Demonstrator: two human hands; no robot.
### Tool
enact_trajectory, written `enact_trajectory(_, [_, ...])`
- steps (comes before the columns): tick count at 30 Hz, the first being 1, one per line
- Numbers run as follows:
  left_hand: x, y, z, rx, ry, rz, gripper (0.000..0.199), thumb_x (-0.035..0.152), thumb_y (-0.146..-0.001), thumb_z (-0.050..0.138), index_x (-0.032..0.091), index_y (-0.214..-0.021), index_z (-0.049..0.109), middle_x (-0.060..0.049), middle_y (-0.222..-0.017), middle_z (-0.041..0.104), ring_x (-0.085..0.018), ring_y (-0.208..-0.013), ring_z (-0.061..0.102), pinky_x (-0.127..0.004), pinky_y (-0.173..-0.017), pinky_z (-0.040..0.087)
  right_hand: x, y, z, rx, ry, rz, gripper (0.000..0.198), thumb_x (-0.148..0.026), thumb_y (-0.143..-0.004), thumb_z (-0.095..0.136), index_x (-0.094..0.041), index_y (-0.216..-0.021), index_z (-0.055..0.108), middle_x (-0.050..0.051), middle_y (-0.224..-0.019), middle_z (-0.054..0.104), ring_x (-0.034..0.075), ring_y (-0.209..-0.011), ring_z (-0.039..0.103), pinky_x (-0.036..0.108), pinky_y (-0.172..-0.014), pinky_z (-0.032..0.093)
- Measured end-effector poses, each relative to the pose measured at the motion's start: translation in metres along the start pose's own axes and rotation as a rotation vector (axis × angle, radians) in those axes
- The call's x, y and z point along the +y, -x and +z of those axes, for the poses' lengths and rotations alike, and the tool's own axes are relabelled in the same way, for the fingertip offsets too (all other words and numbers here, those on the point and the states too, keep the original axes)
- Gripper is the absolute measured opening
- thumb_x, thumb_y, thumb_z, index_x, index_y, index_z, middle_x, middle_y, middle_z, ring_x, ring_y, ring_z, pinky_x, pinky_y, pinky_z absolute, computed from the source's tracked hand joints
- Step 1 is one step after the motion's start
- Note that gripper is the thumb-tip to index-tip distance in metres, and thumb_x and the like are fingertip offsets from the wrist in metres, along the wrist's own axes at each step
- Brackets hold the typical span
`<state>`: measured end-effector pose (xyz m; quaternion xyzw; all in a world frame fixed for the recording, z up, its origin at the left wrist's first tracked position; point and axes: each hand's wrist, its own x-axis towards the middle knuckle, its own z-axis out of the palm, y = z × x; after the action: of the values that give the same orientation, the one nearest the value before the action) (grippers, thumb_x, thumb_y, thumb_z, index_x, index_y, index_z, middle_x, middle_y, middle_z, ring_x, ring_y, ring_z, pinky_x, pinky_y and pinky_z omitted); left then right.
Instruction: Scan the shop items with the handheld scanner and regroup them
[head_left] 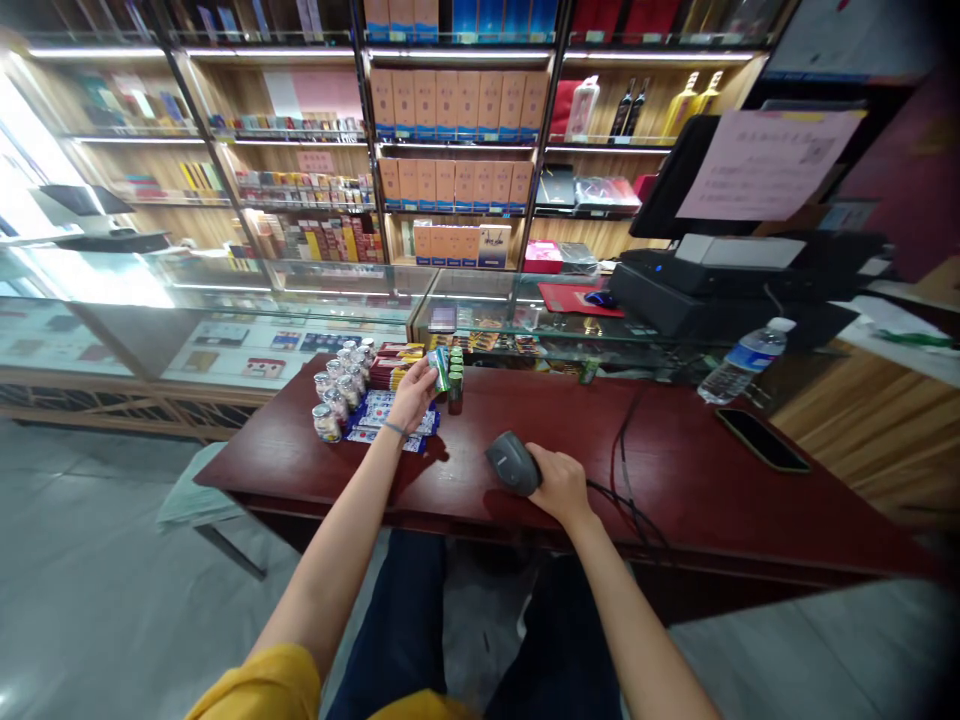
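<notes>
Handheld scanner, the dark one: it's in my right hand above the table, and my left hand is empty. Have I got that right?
Not quite: your left hand isn't empty. The head view shows it holding a small partly green item. The dark handheld scanner is in your right hand above the table, as you said.

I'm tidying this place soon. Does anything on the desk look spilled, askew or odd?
Nothing looks spilled or damaged. The one untidy spot is the black cable lying in loose curves across the desk, beside the right hand, which holds the scanner. The jars stand grouped together.
</notes>
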<state>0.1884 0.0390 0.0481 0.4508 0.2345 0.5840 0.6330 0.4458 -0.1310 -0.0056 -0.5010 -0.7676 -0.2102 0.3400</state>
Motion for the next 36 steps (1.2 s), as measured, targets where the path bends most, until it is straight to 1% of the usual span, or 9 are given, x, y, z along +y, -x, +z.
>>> enact_trajectory(3, [0.010,-0.010,-0.019,0.038,-0.223,0.030,0.047,0.032,-0.071,0.076,0.019,-0.113,0.061,-0.006,-0.108,0.067,-0.015,-0.089,0.064,-0.028,-0.078,0.051,0.000,0.000,0.001,0.006,0.006,-0.005,0.039,-0.029,-0.076,0.055,-0.013,-0.112,0.059,0.007,-0.086,0.071,0.017,-0.070,0.062,0.028,-0.067,0.039])
enact_trajectory(6, [0.005,-0.018,-0.035,0.075,-0.506,0.077,0.042,0.030,-0.067,0.076,0.016,-0.103,0.061,-0.005,-0.099,0.067,-0.016,-0.085,0.063,-0.030,-0.078,0.051,0.000,-0.001,0.001,0.012,0.005,-0.006,0.038,-0.028,-0.076,0.054,-0.013,-0.111,0.059,0.007,-0.089,0.072,0.017,-0.070,0.063,0.029,-0.067,0.039])
enact_trajectory(9, [-0.004,-0.025,-0.042,0.109,-0.763,0.112,0.037,0.027,-0.065,0.075,0.016,-0.097,0.061,-0.002,-0.088,0.067,-0.016,-0.081,0.062,-0.031,-0.078,0.050,0.000,-0.001,0.000,0.013,0.008,-0.008,0.037,-0.027,-0.076,0.054,-0.013,-0.110,0.060,0.006,-0.087,0.071,0.017,-0.070,0.063,0.029,-0.066,0.039])
enact_trajectory(12, [-0.013,-0.031,-0.044,0.095,-0.899,0.116,0.036,0.024,-0.065,0.074,0.018,-0.098,0.060,0.000,-0.084,0.066,-0.016,-0.079,0.063,-0.031,-0.080,0.050,0.000,-0.001,0.000,0.020,0.016,-0.008,0.036,-0.027,-0.077,0.054,-0.012,-0.110,0.059,0.006,-0.087,0.071,0.017,-0.069,0.063,0.029,-0.066,0.039])
enact_trajectory(16, [-0.022,-0.035,-0.046,0.066,-0.967,0.131,0.035,0.021,-0.066,0.073,0.020,-0.099,0.061,-0.001,-0.083,0.066,-0.018,-0.078,0.064,-0.033,-0.081,0.049,0.001,0.000,0.001,0.020,0.022,-0.010,0.037,-0.029,-0.079,0.054,-0.013,-0.112,0.058,0.007,-0.090,0.071,0.017,-0.070,0.063,0.029,-0.067,0.040])
enact_trajectory(21, [-0.029,-0.036,-0.048,0.104,-0.972,0.137,0.031,0.015,-0.064,0.073,0.022,-0.092,0.064,-0.002,-0.080,0.066,-0.020,-0.077,0.063,-0.036,-0.083,0.048,0.002,0.001,0.002,0.019,0.011,-0.005,0.038,-0.028,-0.078,0.055,-0.013,-0.113,0.058,0.007,-0.092,0.071,0.017,-0.072,0.063,0.029,-0.067,0.041])
enact_trajectory(25, [-0.031,-0.036,-0.047,0.114,-1.003,0.194,0.030,0.012,-0.061,0.073,0.022,-0.087,0.064,-0.002,-0.080,0.063,-0.021,-0.079,0.059,-0.037,-0.087,0.047,0.002,0.001,0.002,0.020,0.005,0.001,0.037,-0.027,-0.077,0.054,-0.014,-0.113,0.057,0.007,-0.091,0.072,0.017,-0.071,0.063,0.029,-0.067,0.041])
enact_trajectory(29, [-0.032,-0.036,-0.046,0.082,-1.090,0.213,0.031,0.012,-0.065,0.070,0.021,-0.094,0.063,-0.003,-0.084,0.061,-0.020,-0.081,0.059,-0.036,-0.087,0.046,0.003,0.000,0.002,0.036,0.002,-0.011,0.036,-0.028,-0.079,0.055,-0.014,-0.112,0.057,0.007,-0.092,0.072,0.017,-0.072,0.063,0.029,-0.068,0.040])
enact_trajectory(36, [-0.034,-0.036,-0.048,0.059,-1.071,0.204,0.035,0.011,-0.066,0.070,0.022,-0.098,0.061,-0.001,-0.083,0.060,-0.019,-0.077,0.059,-0.035,-0.084,0.045,0.003,0.001,0.002,0.026,-0.002,-0.009,0.036,-0.027,-0.079,0.054,-0.013,-0.112,0.057,0.007,-0.092,0.072,0.017,-0.073,0.064,0.029,-0.068,0.040])
